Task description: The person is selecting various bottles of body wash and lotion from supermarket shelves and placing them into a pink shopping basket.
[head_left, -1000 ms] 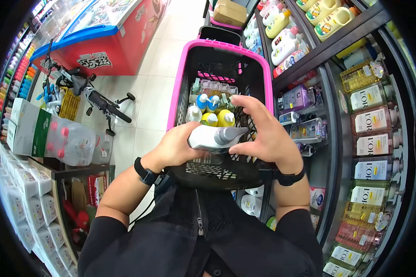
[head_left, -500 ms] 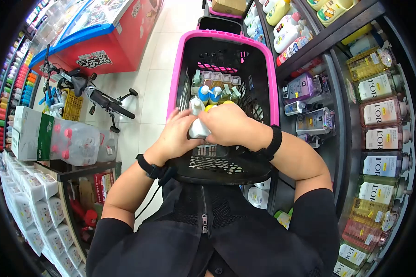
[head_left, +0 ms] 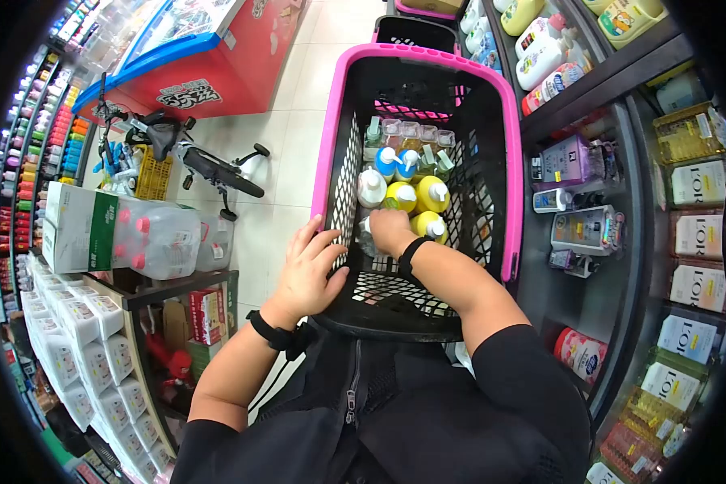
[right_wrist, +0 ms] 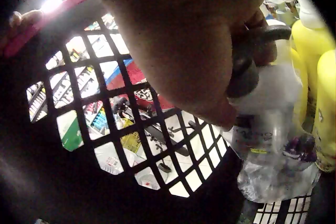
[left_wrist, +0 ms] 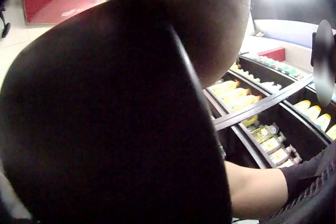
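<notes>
Head: left hand (head_left: 305,270), fingers spread, on the pink rim of the basket (head_left: 328,145); decent brace, go light. Right hand (head_left: 394,232) is down inside, pinching the clear bottle (head_left: 367,239) by its top, near the yellow bottles (head_left: 423,202).

Left wrist: dark shape (left_wrist: 115,113) blocks it, can't tell finger pose.

Right wrist: fingers round the dark pump (right_wrist: 247,77), bottle beside the lattice wall (right_wrist: 31,166). I'd hold it upright, seat the base flat before releasing, avoid knocking neighbouring pumps.

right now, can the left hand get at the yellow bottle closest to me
Probably not easily: the right hand, down in the basket, sits between the left hand and that yellow bottle.
</notes>
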`<state>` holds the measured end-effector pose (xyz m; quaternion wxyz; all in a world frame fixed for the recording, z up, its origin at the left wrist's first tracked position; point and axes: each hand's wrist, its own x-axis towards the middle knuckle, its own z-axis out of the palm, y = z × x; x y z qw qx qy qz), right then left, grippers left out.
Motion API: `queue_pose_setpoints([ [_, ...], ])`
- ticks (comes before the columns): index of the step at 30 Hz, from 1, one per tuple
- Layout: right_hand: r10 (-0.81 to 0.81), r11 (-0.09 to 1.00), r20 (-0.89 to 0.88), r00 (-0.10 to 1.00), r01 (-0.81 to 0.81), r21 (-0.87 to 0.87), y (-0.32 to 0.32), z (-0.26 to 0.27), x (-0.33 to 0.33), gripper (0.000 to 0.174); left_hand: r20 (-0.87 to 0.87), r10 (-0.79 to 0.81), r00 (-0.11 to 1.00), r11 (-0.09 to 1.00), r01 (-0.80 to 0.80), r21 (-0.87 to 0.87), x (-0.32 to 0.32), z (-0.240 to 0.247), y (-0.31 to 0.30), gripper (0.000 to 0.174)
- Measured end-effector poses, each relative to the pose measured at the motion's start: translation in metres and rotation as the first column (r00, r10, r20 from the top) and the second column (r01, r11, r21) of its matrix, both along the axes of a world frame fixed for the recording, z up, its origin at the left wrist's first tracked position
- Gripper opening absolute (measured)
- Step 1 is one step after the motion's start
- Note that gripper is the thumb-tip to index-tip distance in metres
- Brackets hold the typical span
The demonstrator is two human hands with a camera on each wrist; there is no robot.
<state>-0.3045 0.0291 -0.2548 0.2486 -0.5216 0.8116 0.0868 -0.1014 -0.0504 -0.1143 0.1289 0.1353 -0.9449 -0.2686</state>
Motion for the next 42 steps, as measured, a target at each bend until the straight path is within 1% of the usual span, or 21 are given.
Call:
queue_pose_setpoints([
  [2,-0.048,0.999,0.004,0.999,0.048,-0.008,-0.002,-0.015,-0.001,0.019,0.004,-0.001,1.0,1.0,0.001,0.007,-0.001,0.001,0.0,0.028],
  [6,-0.088,0.995,-0.022,0.996,0.087,-0.041,-0.006,-0.037,-0.008,0.019,0.032,0.0,0.999,1.0,0.0,0.002,-0.003,0.003,0.001,0.025],
  [9,-0.092,0.993,-0.07,0.993,0.086,-0.08,-0.006,-0.06,-0.012,0.018,0.039,-0.001,0.999,0.999,0.003,-0.052,-0.004,0.0,0.001,0.029],
  [15,-0.14,0.983,-0.12,0.983,0.123,-0.137,-0.011,-0.088,-0.008,0.017,0.069,-0.013,0.998,0.999,0.016,-0.041,-0.009,0.008,0.004,0.029],
  [16,-0.163,0.975,-0.103,0.981,0.144,-0.172,-0.011,-0.089,-0.008,0.018,0.064,-0.021,0.998,0.998,0.024,-0.054,-0.01,0.009,0.005,0.029],
  [17,-0.147,0.972,-0.119,0.982,0.121,-0.201,-0.011,-0.09,-0.007,0.019,0.056,-0.028,0.998,0.997,0.031,-0.064,-0.011,0.009,0.005,0.029],
  [19,-0.089,0.96,-0.139,0.986,0.048,-0.276,-0.008,-0.08,-0.008,0.019,0.036,-0.043,0.998,0.997,0.046,-0.064,-0.013,0.009,0.005,0.028],
  [21,0.005,0.99,0.026,1.0,-0.001,-0.141,-0.015,-0.064,-0.018,0.018,0.021,-0.044,0.999,0.999,0.044,-0.017,-0.012,0.008,0.006,0.025],
  [22,0.022,0.991,0.027,0.999,-0.018,-0.129,-0.016,-0.043,-0.023,0.018,0.016,-0.039,0.999,0.999,0.039,-0.014,-0.011,0.006,0.007,0.024],
  [23,0.076,0.989,0.024,0.997,-0.072,-0.131,-0.015,-0.018,-0.029,0.019,0.026,-0.024,0.999,1.0,0.024,-0.015,-0.011,0.007,0.008,0.024],
  [25,0.098,0.973,0.053,0.994,-0.084,-0.214,-0.012,0.028,-0.05,0.018,0.014,-0.029,0.999,0.999,0.03,-0.024,-0.009,0.004,0.007,0.024],
  [26,0.067,0.956,0.081,0.994,-0.041,-0.291,-0.005,0.063,-0.064,0.02,0.007,-0.028,1.0,0.999,0.028,-0.023,-0.008,0.002,0.007,0.025],
  [28,-0.019,0.885,0.108,0.994,0.067,-0.461,0.011,0.123,-0.092,0.026,0.006,-0.046,0.999,0.997,0.047,-0.057,-0.008,0.004,0.006,0.028],
  [29,-0.076,0.825,0.11,0.991,0.125,-0.552,0.024,0.145,-0.107,0.03,-0.003,-0.055,0.998,0.997,0.055,-0.055,-0.008,0.005,0.006,0.028],
  [31,-0.247,0.701,0.064,0.967,0.224,-0.677,0.057,0.188,-0.131,0.037,-0.027,-0.056,0.998,0.997,0.055,-0.057,-0.008,0.006,0.006,0.028],
  [33,-0.372,0.414,0.021,0.928,0.187,-0.891,0.098,0.209,-0.151,0.035,-0.037,-0.054,0.998,0.997,0.052,-0.05,-0.007,0.005,0.006,0.029],
  [35,-0.555,0.2,0.056,0.83,0.199,-0.959,0.137,0.216,-0.164,0.034,-0.045,-0.046,0.998,0.998,0.045,-0.032,-0.007,0.005,0.006,0.028],
  [37,-0.722,0.074,0.052,0.69,0.152,-0.986,0.166,0.214,-0.163,0.032,-0.056,-0.035,0.998,0.999,0.033,-0.041,-0.006,0.005,0.007,0.028],
  [39,-0.789,0.058,0.074,0.609,0.195,-0.979,0.19,0.199,-0.171,0.034,-0.063,-0.036,0.997,0.999,0.033,-0.042,-0.006,0.004,0.006,0.028],
  [40,-0.828,0.096,0.072,0.557,0.266,-0.959,0.195,0.194,-0.174,0.047,-0.06,-0.036,0.998,0.999,0.033,-0.042,-0.006,0.004,0.006,0.028],
  [42,-0.9,0.111,0.043,0.434,0.323,-0.94,0.195,0.188,-0.178,0.06,-0.045,-0.035,0.998,0.999,0.034,-0.019,-0.005,0.004,0.006,0.025],
])
